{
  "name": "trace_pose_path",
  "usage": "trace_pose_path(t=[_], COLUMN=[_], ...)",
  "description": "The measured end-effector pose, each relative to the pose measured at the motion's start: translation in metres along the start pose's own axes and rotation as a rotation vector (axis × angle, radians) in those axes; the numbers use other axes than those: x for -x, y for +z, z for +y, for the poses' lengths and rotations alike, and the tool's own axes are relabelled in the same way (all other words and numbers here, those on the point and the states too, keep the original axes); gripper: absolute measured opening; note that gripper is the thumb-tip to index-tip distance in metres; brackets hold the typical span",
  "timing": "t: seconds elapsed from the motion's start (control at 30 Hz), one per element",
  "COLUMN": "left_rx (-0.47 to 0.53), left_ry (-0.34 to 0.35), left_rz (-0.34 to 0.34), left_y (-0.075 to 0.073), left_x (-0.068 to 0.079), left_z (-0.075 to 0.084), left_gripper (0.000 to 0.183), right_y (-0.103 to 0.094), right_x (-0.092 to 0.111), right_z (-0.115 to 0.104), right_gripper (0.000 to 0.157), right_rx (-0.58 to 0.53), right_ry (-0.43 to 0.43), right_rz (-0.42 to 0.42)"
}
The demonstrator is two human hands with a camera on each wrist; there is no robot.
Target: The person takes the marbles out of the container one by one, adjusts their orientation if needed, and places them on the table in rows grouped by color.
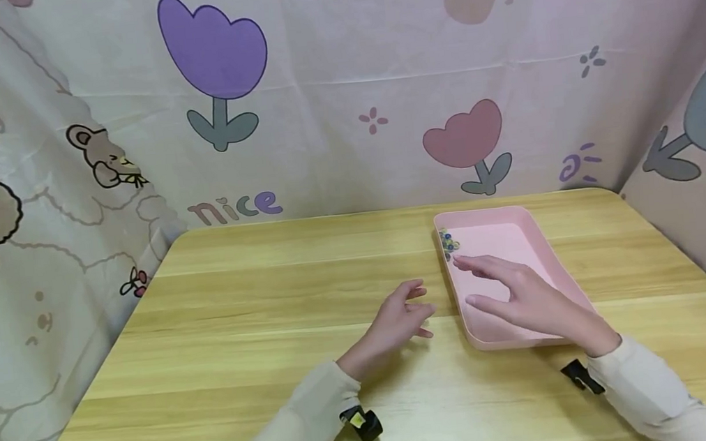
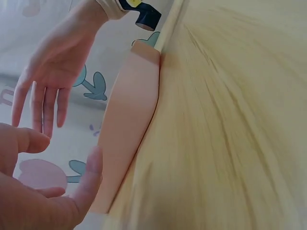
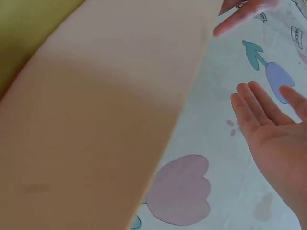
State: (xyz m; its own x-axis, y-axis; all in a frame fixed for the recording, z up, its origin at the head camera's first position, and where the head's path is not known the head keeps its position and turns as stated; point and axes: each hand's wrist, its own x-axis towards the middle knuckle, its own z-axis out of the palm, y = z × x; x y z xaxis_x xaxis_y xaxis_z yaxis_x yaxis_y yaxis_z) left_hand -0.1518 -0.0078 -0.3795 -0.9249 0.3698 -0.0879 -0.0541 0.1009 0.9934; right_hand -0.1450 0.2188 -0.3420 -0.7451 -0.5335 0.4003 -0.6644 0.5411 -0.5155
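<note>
A shallow pink tray (image 1: 498,218) lies on the right part of the table. Against its left wall sits a small cluster of little round pieces (image 1: 449,241), blue, green and yellowish; their kind is too small to tell. My right hand (image 1: 523,296) hovers over the tray, fingers extended and thumb apart, holding nothing. Left of the tray, my left hand (image 1: 396,325) is held above the table with loosely bent, spread fingers and nothing in them. In the left wrist view, the tray's outer side (image 2: 129,110) stands beyond the left fingers (image 2: 88,182).
The wooden table (image 1: 241,314) reaches back to a printed cloth (image 1: 326,55) with flowers, which also hangs at both sides. A black wrist device (image 1: 361,424) is at the left cuff, and another device (image 1: 582,377) at the right cuff.
</note>
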Motion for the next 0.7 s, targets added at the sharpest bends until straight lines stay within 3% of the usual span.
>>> trace_pose_path(t=[0.13,0.23,0.53,0.7], left_rx=[0.021,0.025,0.058,0.050], left_ry=[-0.025,-0.029,-0.069,-0.098], left_rz=[0.028,0.051,0.116,0.122], left_y=[0.007,0.013,0.027,0.029], left_x=[-0.008,-0.013,-0.028,-0.030], left_z=[-0.003,-0.004,-0.006,-0.010], left_gripper=[0.057,0.057,0.055,0.055], right_y=[-0.006,-0.011,-0.024,-0.025], right_x=[-0.006,-0.010,-0.029,-0.041], right_z=[0.001,0.003,0.018,0.028], right_gripper=[0.046,0.041,0.037,0.037], right_rx=[-0.176,-0.248,-0.399,-0.456], right_ry=[0.113,0.175,0.371,0.419], right_rz=[-0.040,-0.061,-0.134,-0.171])
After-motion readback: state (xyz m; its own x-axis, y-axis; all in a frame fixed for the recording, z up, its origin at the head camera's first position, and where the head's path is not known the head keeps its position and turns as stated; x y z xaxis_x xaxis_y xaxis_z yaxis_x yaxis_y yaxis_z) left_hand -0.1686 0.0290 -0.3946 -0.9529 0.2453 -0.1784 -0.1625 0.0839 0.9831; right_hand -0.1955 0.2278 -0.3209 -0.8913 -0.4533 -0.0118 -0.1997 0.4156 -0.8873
